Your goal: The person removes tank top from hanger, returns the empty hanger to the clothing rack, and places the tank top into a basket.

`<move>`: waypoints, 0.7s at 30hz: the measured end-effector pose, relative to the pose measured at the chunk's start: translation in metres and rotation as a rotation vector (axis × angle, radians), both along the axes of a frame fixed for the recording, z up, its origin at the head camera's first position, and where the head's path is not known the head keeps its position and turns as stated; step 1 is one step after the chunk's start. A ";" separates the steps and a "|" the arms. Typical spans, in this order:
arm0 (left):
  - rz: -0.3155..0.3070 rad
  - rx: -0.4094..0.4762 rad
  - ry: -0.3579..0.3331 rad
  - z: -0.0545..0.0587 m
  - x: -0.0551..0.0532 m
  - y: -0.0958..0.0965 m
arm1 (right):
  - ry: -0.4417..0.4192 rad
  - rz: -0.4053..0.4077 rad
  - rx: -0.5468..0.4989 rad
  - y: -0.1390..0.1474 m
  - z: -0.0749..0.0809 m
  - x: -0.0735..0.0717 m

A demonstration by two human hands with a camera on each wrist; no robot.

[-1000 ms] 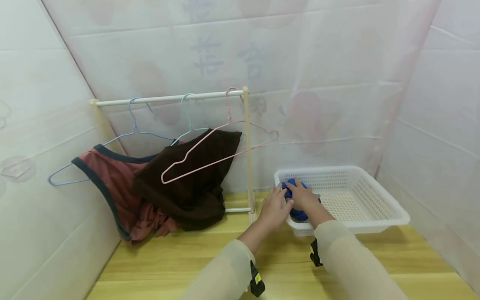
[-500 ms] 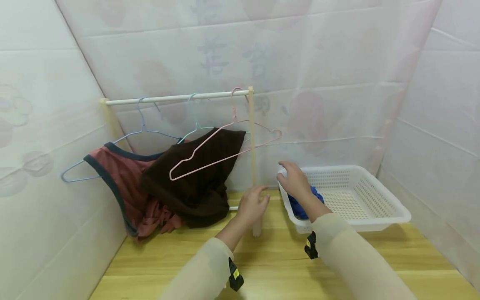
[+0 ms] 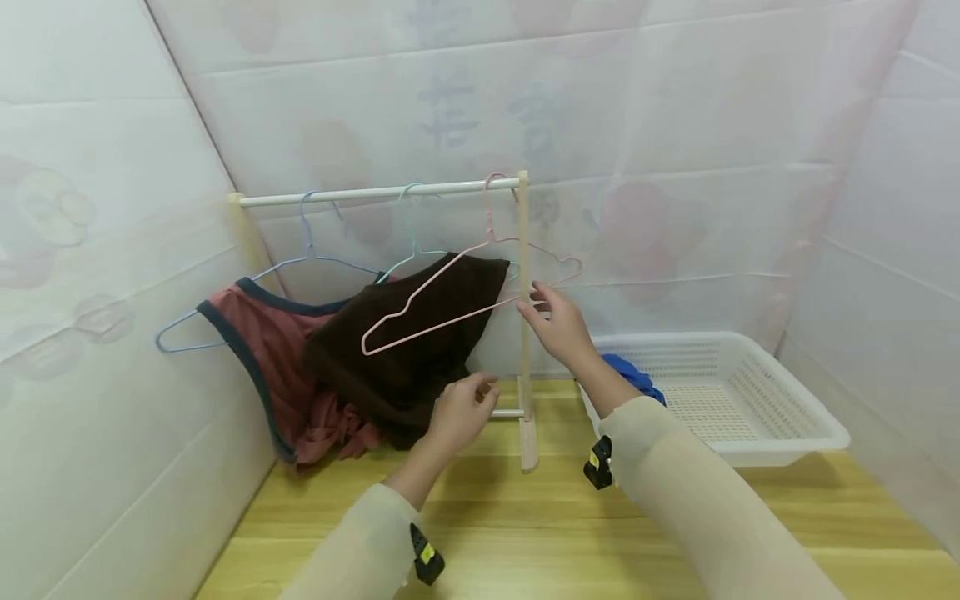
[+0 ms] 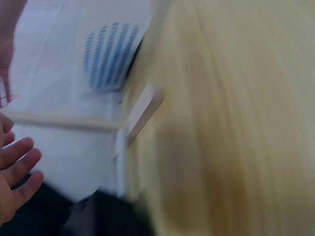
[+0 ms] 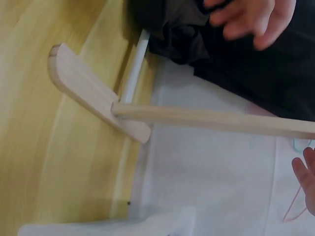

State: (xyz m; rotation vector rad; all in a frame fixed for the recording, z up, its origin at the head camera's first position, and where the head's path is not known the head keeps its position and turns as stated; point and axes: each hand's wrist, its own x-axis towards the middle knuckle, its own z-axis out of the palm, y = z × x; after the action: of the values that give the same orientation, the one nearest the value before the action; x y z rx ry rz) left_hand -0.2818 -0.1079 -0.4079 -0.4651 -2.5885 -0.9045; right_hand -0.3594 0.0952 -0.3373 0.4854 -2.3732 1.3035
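Observation:
My right hand (image 3: 561, 327) is raised beside the rack's right wooden post (image 3: 525, 350). Its fingertips are close to the lower bar of the pink hanger (image 3: 491, 237), and contact cannot be made out. Lower and to the left, my left hand (image 3: 461, 412) hovers before the dark brown garment (image 3: 420, 358) with nothing in its grasp; its spread fingers (image 4: 22, 169) show in the left wrist view. That garment hangs on a mint green hanger (image 3: 414, 242). A pinkish-red garment with dark trim (image 3: 281, 367) hangs from a blue hanger (image 3: 310, 250).
A white plastic basket (image 3: 757, 346) stands at the right, with a bundle of blue cloth (image 3: 630, 375) at its left end. The rack's top rail (image 3: 360, 194) runs leftward from the post. The rack's wooden foot (image 3: 528, 446) sits on the wood-grain table (image 3: 510, 533).
Both hands have left the blue cloth, which stays in the basket. The right hand rose leftward to the pink hanger; the left moved left toward the brown garment. The camera view shifted slightly.

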 end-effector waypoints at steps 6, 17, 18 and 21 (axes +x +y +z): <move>-0.027 -0.082 0.013 0.035 0.023 -0.043 | 0.000 -0.028 -0.032 -0.008 0.003 -0.005; -0.206 -0.176 0.074 0.092 0.059 -0.051 | 0.035 -0.059 -0.028 -0.012 0.003 -0.008; -0.229 -0.167 0.065 0.097 0.062 -0.051 | 0.034 -0.060 -0.025 -0.013 0.003 -0.008; -0.301 -0.114 0.048 0.114 0.068 -0.052 | 0.026 -0.057 -0.023 -0.015 0.002 -0.009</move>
State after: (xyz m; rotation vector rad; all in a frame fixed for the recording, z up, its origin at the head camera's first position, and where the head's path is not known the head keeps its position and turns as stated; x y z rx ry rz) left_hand -0.2139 -0.1600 -0.2944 -0.9160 -2.5769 -0.8274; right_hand -0.3679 0.0805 -0.3351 0.4222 -2.3312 1.2906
